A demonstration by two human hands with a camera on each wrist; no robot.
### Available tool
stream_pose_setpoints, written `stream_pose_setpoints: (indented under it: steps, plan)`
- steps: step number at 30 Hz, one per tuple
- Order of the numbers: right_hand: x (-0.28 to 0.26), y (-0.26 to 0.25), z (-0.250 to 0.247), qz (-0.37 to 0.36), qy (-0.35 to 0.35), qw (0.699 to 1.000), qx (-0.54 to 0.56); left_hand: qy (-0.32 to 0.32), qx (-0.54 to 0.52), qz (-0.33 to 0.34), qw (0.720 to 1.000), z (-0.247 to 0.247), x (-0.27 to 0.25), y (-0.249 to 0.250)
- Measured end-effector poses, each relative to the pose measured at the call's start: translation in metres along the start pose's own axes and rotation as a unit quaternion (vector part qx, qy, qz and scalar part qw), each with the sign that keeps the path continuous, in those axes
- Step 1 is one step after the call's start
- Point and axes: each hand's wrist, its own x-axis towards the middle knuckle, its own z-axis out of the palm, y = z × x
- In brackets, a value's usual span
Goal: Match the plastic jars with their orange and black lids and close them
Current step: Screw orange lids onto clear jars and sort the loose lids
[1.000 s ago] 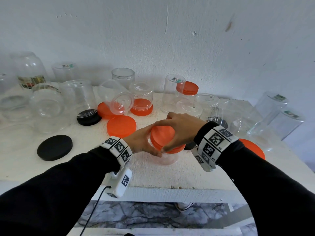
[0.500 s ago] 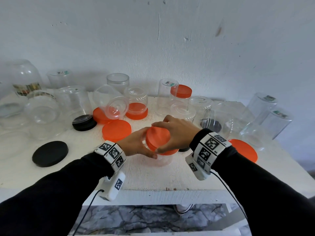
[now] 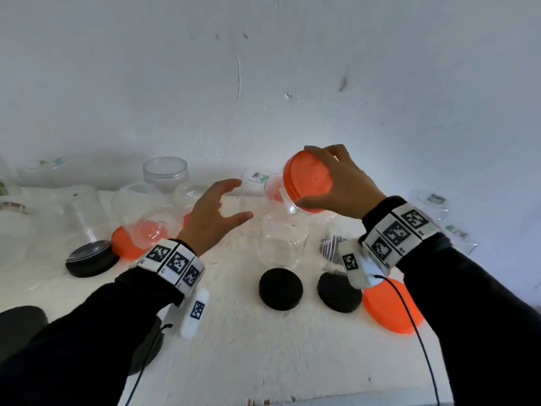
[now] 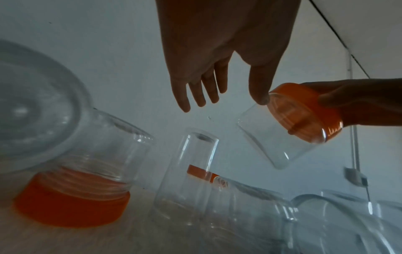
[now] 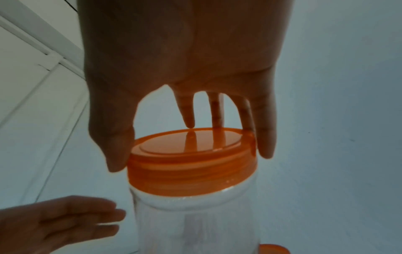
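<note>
Above the white bench (image 3: 234,361), from the head view, the right hand (image 3: 342,186) has lifted the capped jar (image 3: 281,194) clear of the surface where both hands held it a moment ago; its fingers curl round the orange lid (image 3: 307,183), and the jar hangs tilted, base toward the wall. The left hand (image 3: 213,215) has let go and hovers beside it, fingers spread and holding nothing. Two black lids (image 3: 280,289) lie near the front edge, with a loose orange lid (image 3: 392,309) at the right and an unlidded clear jar (image 3: 282,244) standing behind them.

From the left wrist, the open fingers (image 4: 195,89) reach toward the back wall, and the lidded jar (image 4: 276,137) hangs tilted to their right. An inverted jar on an orange lid (image 4: 71,202) stands below.

From the right wrist, thumb and fingertips (image 5: 265,142) clamp the lid's rim (image 5: 191,165), which sits level on the jar's neck.

That pair looks closed, I'd say; it probably goes aside next, and many jars remain.
</note>
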Motion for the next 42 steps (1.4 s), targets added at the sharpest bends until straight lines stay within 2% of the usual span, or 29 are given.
stream_pose_setpoints:
  steps: [6,12,15,21,26,30,38,42]
  plan:
    - [0.06,0.058,-0.011,0.056,0.026,0.998,0.013,0.026,0.11,0.081,0.99,0.031,0.048,-0.004]
    - [0.11,0.101,-0.006,0.082,-0.003,0.997,0.0,0.018,0.232,0.114,0.966,0.045,0.1,-0.017]
    - [0.13,0.113,-0.002,0.086,-0.029,0.996,-0.019,-0.005,0.274,0.098,0.957,0.052,0.112,-0.027]
    - [0.164,0.13,0.018,0.095,-0.125,0.985,-0.067,-0.03,0.24,0.091,0.966,0.063,0.119,-0.035]
    - [0.185,0.131,0.037,0.08,-0.195,0.974,-0.084,-0.033,0.209,0.115,0.971,0.059,0.117,-0.033]
    - [0.199,0.129,0.047,0.06,-0.22,0.97,-0.081,-0.043,0.196,0.124,0.972,0.052,0.116,-0.035]
    - [0.225,0.12,0.074,0.025,-0.279,0.953,-0.116,-0.023,0.189,0.147,0.971,0.051,0.115,-0.041]
    - [0.233,0.117,0.084,0.01,-0.315,0.939,-0.139,-0.047,0.188,0.149,0.97,0.057,0.118,-0.043]
